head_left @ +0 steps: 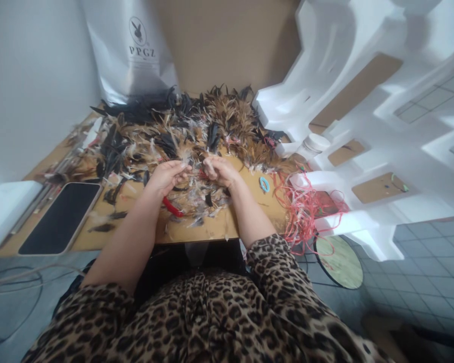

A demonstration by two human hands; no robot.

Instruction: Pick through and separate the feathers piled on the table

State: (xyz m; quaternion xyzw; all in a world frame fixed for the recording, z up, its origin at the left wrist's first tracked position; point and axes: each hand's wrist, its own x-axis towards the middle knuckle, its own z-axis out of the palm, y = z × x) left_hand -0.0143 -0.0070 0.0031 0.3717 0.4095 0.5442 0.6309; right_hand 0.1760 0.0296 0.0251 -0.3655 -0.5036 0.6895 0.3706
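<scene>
My left hand [169, 176] is closed in a pinch above the table, and a small light brown feather [183, 151] stands up at its fingertips. Close beside it, my right hand [222, 171] has its fingers curled together; what they hold is too small and blurred to name. A dark feather [212, 137] shows just behind the right fingers. Under both hands lies a loose heap of small pale and brown feathers [196, 199]. A curved red piece [172, 207] lies by my left wrist.
Brown and black feather bunches [227, 113] cover the table's back. A phone [60, 217] and white box [11, 212] are left. At right are a teal ring [264, 184], tangled red strings [302, 212], a lidded jar [316, 143] and white foam packing [412, 166]. Behind stands a silver bag [136, 75].
</scene>
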